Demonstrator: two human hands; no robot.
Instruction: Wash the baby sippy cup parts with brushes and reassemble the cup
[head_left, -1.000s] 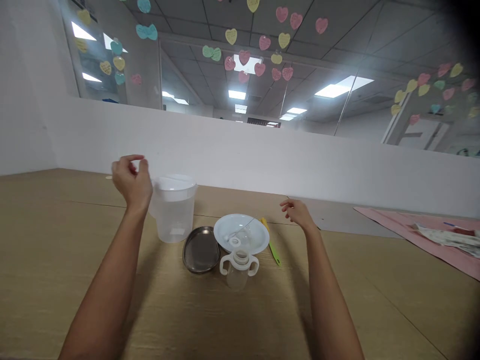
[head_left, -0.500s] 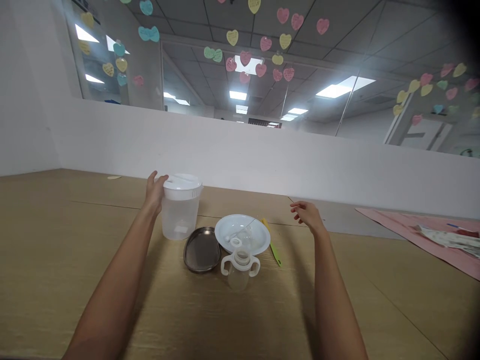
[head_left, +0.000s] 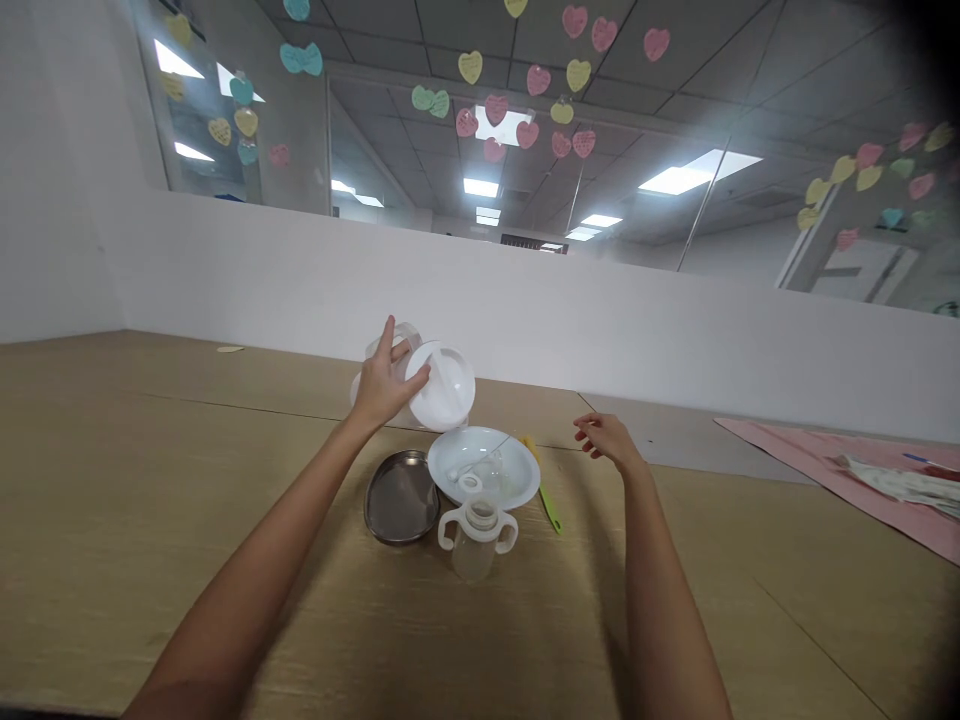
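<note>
My left hand (head_left: 388, 378) is closed on a translucent plastic pitcher, tilted to the right so that its white lid (head_left: 442, 388) faces me. The lid's edge is just above the far left rim of a white bowl (head_left: 450, 450). Inside the bowl lie clear and white small parts, including a ring-shaped piece (head_left: 471, 484). My right hand (head_left: 607, 438) hovers to the right of the bowl, holding nothing, with its fingers loosely bent and apart. A baby bottle (head_left: 474, 556) with two white handles and an uncapped neck stands upright in front of the bowl.
An oval metal tray (head_left: 401, 498) sits left of the bowl. A brush with a green handle (head_left: 550, 508) lies at its right. Farther right, a pink cloth (head_left: 787, 450) bears a printed packet (head_left: 896, 480). A white wall (head_left: 300, 270) stands behind the table.
My left hand has lifted the pitcher, moved it right and tipped it toward the bowl. My right hand has barely moved.
</note>
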